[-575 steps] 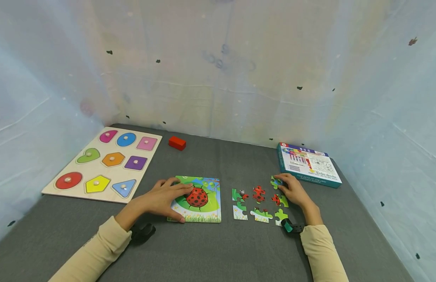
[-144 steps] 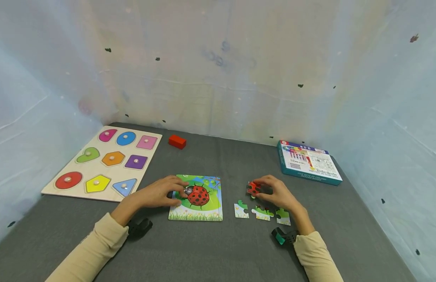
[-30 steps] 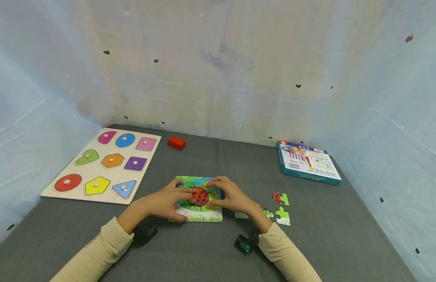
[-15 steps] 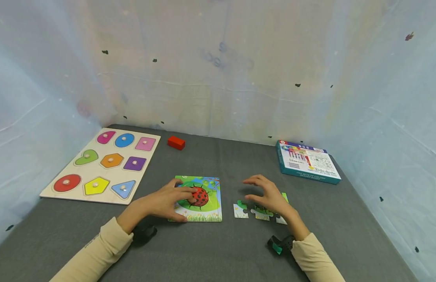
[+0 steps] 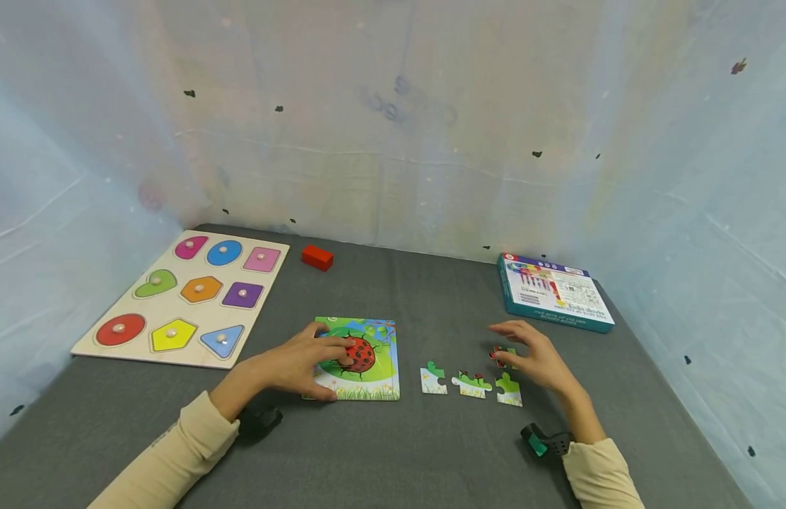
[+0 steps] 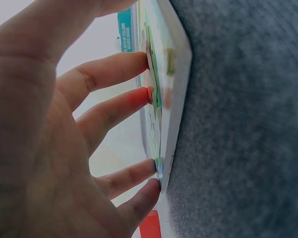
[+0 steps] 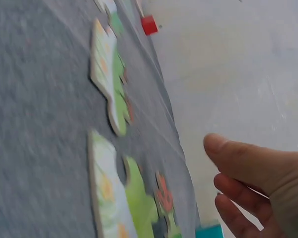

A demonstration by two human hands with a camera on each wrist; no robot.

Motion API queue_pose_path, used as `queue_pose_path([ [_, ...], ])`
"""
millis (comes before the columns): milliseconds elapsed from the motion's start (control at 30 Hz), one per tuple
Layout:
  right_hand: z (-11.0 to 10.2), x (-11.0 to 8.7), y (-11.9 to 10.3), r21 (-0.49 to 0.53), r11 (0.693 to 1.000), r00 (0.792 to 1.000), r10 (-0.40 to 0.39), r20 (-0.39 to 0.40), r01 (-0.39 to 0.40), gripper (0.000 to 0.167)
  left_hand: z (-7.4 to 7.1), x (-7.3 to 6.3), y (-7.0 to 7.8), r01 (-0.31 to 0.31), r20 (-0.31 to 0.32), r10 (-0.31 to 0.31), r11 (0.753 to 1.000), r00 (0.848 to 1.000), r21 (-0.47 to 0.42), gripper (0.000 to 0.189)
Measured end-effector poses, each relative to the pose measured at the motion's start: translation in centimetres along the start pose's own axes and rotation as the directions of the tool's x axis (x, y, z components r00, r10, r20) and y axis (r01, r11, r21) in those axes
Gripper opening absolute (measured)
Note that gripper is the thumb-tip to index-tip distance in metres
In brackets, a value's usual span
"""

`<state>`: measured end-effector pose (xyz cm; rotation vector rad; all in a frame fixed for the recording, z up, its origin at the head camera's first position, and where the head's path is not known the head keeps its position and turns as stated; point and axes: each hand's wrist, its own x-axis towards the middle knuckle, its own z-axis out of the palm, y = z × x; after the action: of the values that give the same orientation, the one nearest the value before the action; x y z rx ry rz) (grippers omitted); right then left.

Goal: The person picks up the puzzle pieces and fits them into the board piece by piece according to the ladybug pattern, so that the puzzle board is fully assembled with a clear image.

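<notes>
A ladybird jigsaw board point(image 5: 374, 371) lies flat on the grey table. My left hand point(image 5: 304, 359) rests on its left part, and straight fingers point(image 6: 114, 67) press the pieces down. To the right lie three loose green-and-white pieces point(image 5: 434, 378) point(image 5: 472, 382) point(image 5: 509, 389) in a row. Behind them is a red-and-green piece point(image 5: 500, 355). My right hand point(image 5: 531, 353) hovers just over that piece with relaxed, spread fingers point(image 7: 243, 161), holding nothing. The right wrist view shows the loose pieces point(image 7: 111, 79) edge-on, with the red-and-green piece point(image 7: 164, 196) under the fingers.
A wooden shape-sorting board point(image 5: 186, 297) with coloured pegged shapes lies at the far left. A small red block point(image 5: 319, 257) sits near the back wall. A teal puzzle box point(image 5: 555, 293) lies at the back right. Pale sheets wall in the table.
My right hand left the ladybird board and moved right, past the row of loose pieces, to hover over the red-and-green piece. The left hand stayed on the board.
</notes>
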<state>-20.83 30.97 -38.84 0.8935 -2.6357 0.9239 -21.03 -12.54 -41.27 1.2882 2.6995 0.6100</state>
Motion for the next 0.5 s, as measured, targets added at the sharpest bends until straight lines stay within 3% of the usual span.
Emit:
queue_pose_path([
  [100,-0.7,-0.2,-0.2,0.005,1.000,1.000,0.001,0.021,-0.001,0.043,0.0,0.0,0.0,-0.003,-0.001,0.003,1.000,1.000,0.002,0.047],
  [300,-0.8,-1.2,3.1,-0.023,1.000,0.998,0.008,0.065,-0.006,0.043,0.0,0.0,-0.1,-0.014,-0.005,0.014,1.000,1.000,0.005,0.047],
  [500,-1.1,-1.8,3.1,-0.042,0.996,0.989,0.079,0.122,-0.074,0.044,0.0,0.0,-0.1,-0.007,-0.004,0.007,1.000,1.000,0.007,0.048],
])
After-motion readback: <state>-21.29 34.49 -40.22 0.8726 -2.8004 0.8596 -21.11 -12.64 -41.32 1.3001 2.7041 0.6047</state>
